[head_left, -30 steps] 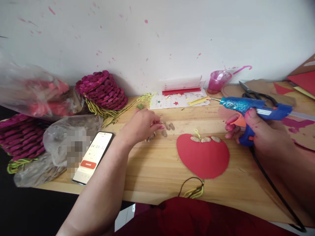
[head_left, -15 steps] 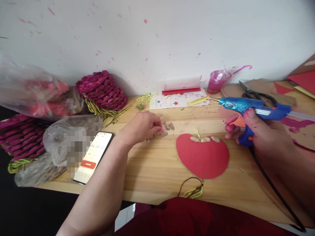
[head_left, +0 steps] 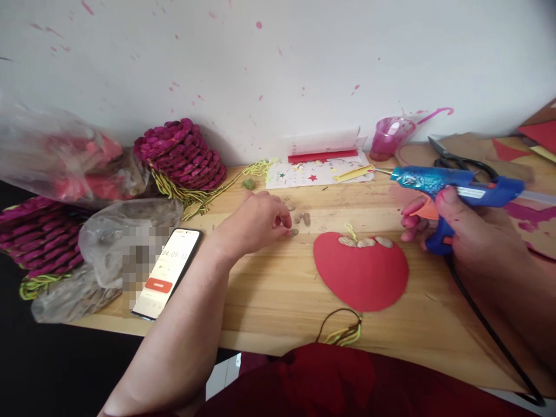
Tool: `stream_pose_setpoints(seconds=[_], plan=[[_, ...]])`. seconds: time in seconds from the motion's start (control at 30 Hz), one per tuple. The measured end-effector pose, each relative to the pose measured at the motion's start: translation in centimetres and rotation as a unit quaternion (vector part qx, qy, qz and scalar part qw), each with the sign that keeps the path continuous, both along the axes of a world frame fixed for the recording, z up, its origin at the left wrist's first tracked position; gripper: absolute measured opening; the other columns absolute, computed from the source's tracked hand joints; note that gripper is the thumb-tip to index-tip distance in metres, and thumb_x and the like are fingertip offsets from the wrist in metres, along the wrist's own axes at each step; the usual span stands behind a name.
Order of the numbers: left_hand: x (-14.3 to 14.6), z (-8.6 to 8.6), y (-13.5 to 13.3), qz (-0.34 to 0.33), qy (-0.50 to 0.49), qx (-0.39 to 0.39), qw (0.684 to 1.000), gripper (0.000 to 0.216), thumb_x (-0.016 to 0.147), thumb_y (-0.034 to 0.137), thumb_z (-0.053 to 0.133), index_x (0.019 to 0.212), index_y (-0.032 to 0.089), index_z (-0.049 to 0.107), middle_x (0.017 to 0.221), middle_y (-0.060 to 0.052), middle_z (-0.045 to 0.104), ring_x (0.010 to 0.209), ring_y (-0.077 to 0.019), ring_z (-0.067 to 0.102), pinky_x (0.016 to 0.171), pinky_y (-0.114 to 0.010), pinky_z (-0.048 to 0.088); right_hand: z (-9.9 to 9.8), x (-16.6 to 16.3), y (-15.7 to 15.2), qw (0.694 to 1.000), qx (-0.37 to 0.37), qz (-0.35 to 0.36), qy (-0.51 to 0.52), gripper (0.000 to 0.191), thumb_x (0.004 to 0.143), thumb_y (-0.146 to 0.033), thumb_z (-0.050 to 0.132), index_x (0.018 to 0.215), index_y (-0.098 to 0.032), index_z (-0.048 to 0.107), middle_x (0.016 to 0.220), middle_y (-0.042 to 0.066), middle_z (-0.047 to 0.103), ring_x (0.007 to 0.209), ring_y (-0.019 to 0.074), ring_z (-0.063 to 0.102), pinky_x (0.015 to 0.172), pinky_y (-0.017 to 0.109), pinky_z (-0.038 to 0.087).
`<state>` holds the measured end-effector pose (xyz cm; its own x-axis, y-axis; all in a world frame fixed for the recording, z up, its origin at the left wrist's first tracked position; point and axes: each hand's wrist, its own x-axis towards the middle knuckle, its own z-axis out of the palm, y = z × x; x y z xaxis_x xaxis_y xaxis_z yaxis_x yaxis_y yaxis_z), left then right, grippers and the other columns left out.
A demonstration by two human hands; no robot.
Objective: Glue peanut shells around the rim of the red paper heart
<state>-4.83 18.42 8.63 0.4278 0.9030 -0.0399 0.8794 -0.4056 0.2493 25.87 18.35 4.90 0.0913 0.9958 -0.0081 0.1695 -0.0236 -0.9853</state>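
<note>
Right hand (head_left: 471,231) wrapped round blue glue gun (head_left: 449,177), held above surface (head_left: 269,301). Left hand (head_left: 256,223) curled beside loose brown pieces (head_left: 306,219), can't tell if pinching one. Red cutout (head_left: 360,275) lies between hands, three brown pieces (head_left: 366,242) along far edge.

Slid the left hand (head_left: 256,223) slightly rightward to a loose seed (head_left: 295,233), lying clear of the hand a second ago. Covered part of that seed with the fingertips (head_left: 287,218) and parted them a little. Hid the other seeds seen below the hand earlier. Ticked over on the phone (head_left: 167,272) from 04:09:32 to 04:09:33. Tipped the head view slightly down, carrying the cup (head_left: 388,140) and red paper (head_left: 361,275) a touch higher and further right.
</note>
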Motion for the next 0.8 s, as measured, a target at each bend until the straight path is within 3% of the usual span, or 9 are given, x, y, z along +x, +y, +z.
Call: stream_pose_setpoints(seconds=[0.2, 0.5, 0.67, 0.8], plan=[[0.7, -0.4, -0.2, 0.012, 0.009, -0.011, 1.0, 0.01, 0.078, 0.016, 0.069, 0.075, 0.023, 0.076, 0.08, -0.003, 0.073, 0.089, -0.0236, 0.063, 0.092, -0.042, 0.039, -0.4, 0.3, 0.2, 1.0, 0.015, 0.019, 0.012, 0.047, 0.084, -0.066, 0.065, 0.078, -0.02, 0.07, 0.074, 0.005, 0.067, 0.052, 0.0151, 0.063, 0.044, 0.025, 0.038], [0.8, -0.4, -0.1, 0.006, 0.04, 0.006, 0.999, 0.011, 0.08, 0.018, 0.068, 0.077, 0.022, 0.077, 0.078, -0.004, 0.073, 0.082, -0.0228, 0.064, 0.086, -0.04, 0.043, -0.3, -0.1, 0.0, 0.999, 0.018, 0.018, 0.043, 0.045, 0.085, -0.064, 0.066, 0.079, -0.019, 0.07, 0.069, 0.002, 0.066, 0.051, 0.0131, 0.062, 0.048, 0.025, 0.045], [1.5, -0.7, -0.5, 0.004, -0.109, 0.018, 0.994, 0.009, 0.081, 0.02, 0.069, 0.08, 0.021, 0.077, 0.077, -0.002, 0.073, 0.07, -0.0154, 0.063, 0.07, -0.03, 0.046, -0.9, 0.0, 0.2, 0.996, -0.003, 0.038, 0.079, 0.045, 0.085, -0.064, 0.066, 0.08, -0.019, 0.069, 0.068, 0.002, 0.066, 0.051, 0.0143, 0.063, 0.044, 0.024, 0.042], [3.8, -1.2, -1.1, -0.006, -0.153, 0.031, 0.988, 0.007, 0.08, 0.017, 0.069, 0.081, 0.021, 0.075, 0.079, -0.002, 0.072, 0.075, -0.0163, 0.063, 0.074, -0.031, 0.048, -1.2, 0.1, 0.1, 0.992, 0.005, 0.07, 0.103, 0.041, 0.087, -0.06, 0.067, 0.081, -0.02, 0.07, 0.071, 0.001, 0.067, 0.056, 0.0144, 0.065, 0.053, 0.026, 0.051]])
